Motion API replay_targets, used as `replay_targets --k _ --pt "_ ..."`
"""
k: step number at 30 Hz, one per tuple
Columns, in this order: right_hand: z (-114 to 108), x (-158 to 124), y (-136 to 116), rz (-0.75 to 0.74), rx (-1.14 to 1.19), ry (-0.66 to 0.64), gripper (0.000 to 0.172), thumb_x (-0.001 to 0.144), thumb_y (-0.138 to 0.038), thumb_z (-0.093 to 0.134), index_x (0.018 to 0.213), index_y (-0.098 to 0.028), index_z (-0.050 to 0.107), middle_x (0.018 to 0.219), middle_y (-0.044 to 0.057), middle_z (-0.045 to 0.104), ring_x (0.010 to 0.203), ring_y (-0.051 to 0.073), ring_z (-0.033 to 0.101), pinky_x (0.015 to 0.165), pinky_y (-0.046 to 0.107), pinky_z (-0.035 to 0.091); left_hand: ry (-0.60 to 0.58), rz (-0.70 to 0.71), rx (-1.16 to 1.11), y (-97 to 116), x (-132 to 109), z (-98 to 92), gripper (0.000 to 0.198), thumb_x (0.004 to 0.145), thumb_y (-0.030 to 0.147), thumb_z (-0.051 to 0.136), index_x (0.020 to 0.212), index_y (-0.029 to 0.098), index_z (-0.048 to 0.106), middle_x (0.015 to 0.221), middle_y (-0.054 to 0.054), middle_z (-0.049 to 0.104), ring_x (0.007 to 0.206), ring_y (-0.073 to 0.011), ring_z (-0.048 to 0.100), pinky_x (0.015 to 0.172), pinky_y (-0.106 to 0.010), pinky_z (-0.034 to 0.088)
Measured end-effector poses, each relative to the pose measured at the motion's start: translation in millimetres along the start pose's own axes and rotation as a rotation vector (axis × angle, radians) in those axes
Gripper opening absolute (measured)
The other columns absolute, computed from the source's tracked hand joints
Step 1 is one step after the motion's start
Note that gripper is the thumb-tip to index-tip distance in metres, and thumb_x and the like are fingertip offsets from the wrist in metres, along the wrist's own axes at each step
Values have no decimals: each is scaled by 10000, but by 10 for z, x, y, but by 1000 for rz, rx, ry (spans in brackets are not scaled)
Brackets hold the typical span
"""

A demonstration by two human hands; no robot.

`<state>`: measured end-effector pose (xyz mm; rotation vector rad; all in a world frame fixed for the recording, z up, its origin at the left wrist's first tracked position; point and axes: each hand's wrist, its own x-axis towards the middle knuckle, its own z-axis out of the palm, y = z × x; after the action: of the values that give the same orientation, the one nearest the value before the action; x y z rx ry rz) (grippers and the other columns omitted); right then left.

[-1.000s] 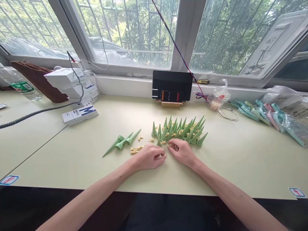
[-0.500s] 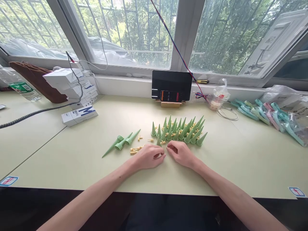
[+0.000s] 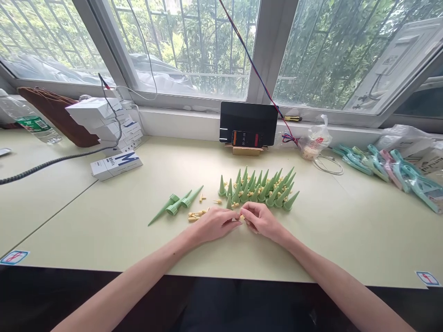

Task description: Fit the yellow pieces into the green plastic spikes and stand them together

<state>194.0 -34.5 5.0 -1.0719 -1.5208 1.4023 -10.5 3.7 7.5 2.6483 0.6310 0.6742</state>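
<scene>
My right hand (image 3: pixel 262 218) is closed, with a small yellow plastic valve (image 3: pixel 242 217) pinched at its fingertips. Facing it, my left hand (image 3: pixel 219 223) has its fingers pressed together close to that piece; whatever they grip is hidden. Just behind my left fingers a green plastic watering spike (image 3: pixel 229 202) points upward, its base covered by the hand. More yellow valves (image 3: pixel 196 215) lie beside my left wrist, partly hidden by it. Beyond both hands, several green spikes (image 3: pixel 263 189) stand point-up in a tight group with yellow pieces among them.
Several loose green spikes (image 3: pixel 178 203) lie left of my hands. A phone (image 3: pixel 246 139) leans on a black tablet (image 3: pixel 247 115) at the back. White boxes (image 3: pixel 116 166) stand at left, a knotted plastic bag (image 3: pixel 314 139) and turquoise clips (image 3: pixel 413 173) at right.
The yellow valve has come into sight between my fingertips. My right fingers have shifted slightly and my left fingers have straightened a little. The view has moved slightly.
</scene>
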Motion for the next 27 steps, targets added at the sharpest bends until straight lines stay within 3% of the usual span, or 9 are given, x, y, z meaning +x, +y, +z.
replay_targets --k 5,14,22,27 --pt "-1 1 5 -16 30 -11 327 943 -497 579 844 -186 600 542 -76 473 379 64 379 385 207 312 50 20 -16 24 16 -14 315 986 214 496 675 187 537 543 36 510 457 -106 461 500 -254 303" --pt "-17 -11 -5 -89 -83 53 251 914 -450 629 913 -199 633 757 -10 615 426 78 483 391 224 384 135 -3 39 11 15 9 333 968 213 509 637 184 524 504 38 494 443 -104 423 499 -254 304" --pt "-21 10 -8 -38 6 80 304 914 -493 612 886 -190 603 740 -14 619 375 68 473 344 221 340 176 -58 42 -6 -6 15 194 982 252 516 889 178 670 570 22 603 491 -112 519 558 -239 394" --pt "-27 18 -35 -3 126 101 351 899 -516 630 795 -186 570 647 -40 551 382 69 462 339 212 303 224 24 9 8 -9 6 138 934 188 543 866 174 661 558 30 590 468 -98 493 540 -236 384"
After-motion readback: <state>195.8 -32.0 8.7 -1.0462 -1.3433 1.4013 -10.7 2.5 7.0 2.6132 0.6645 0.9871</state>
